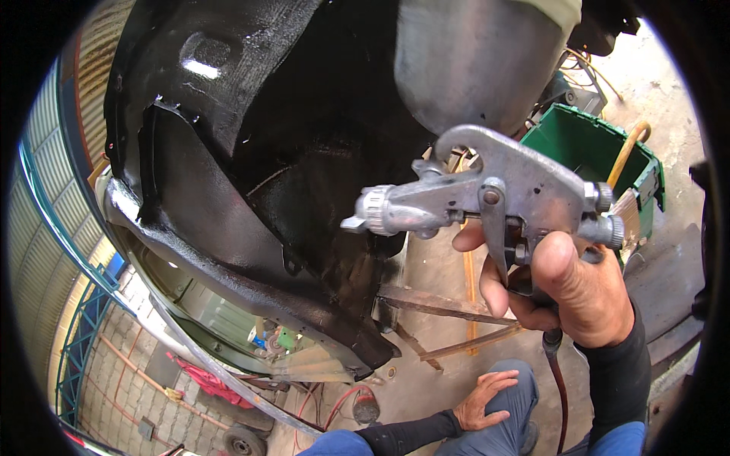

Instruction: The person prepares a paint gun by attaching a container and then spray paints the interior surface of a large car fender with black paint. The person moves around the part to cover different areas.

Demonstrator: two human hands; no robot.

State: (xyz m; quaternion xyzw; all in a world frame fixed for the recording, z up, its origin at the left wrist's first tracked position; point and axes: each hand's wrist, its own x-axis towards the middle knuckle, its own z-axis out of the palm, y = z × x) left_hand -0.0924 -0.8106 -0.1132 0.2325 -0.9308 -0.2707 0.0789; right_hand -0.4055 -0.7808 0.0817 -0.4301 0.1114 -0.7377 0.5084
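Holds the metal spray gun (532,178) upright by its handle in the right hand (589,292), with fingers closed round the grip and curled at the trigger (493,220); cannot tell how far pressed. Keeps the rounded metal cup (468,72) uppermost, presumably for feeding by weight. Points the nozzle (372,210) left, toward the glossy black panel (217,186). Lets the hose (558,380) hang below, likely clear of the trigger. Rests the left hand (483,399) on the grey-trousered knee (523,389), probably for steadiness, with fingers loosely spread, holding nothing.

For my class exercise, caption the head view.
Silver spray gun in the right-hand grip, its nozzle facing left, before a glossy black body panel.
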